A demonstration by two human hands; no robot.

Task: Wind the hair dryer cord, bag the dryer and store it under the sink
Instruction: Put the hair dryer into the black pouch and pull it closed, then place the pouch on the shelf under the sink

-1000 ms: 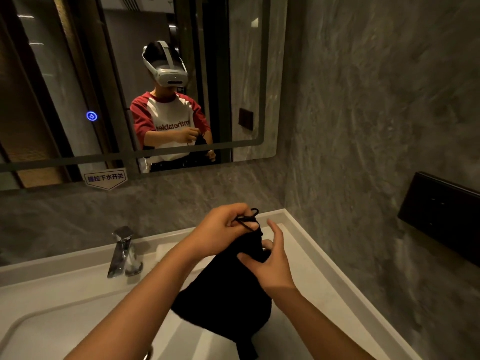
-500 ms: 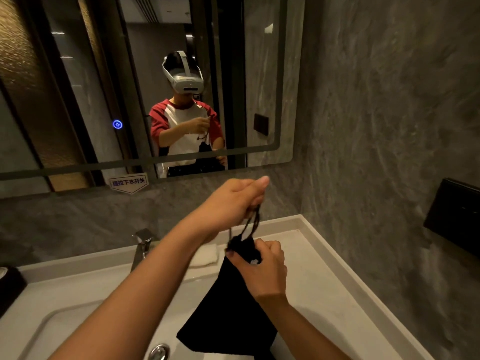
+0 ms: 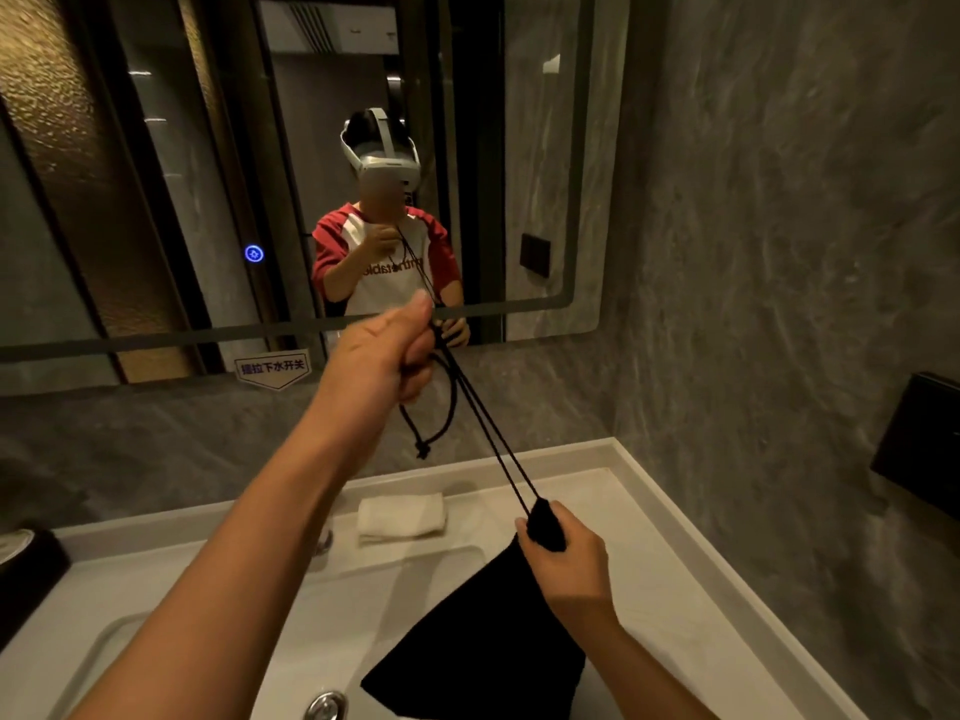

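A black drawstring bag (image 3: 483,631) hangs over the white sink (image 3: 649,579), bulging with something hidden inside; the hair dryer itself is not visible. My right hand (image 3: 563,556) grips the bag's gathered neck. My left hand (image 3: 387,356) is raised up and away, fist closed on the black drawstring (image 3: 491,439). The two strands run taut from that fist down to the neck, and a knotted loop of slack dangles below the fist.
A folded white cloth (image 3: 402,514) lies at the back of the sink top. The drain stopper (image 3: 324,706) shows at the bottom. A dark object (image 3: 26,569) sits at the left edge. A black wall box (image 3: 922,444) juts from the right wall. The mirror (image 3: 156,174) reflects me.
My left hand has pulled the drawstring upward and away, drawing the cord out long and taut. The bag's mouth has cinched tight under my right hand.
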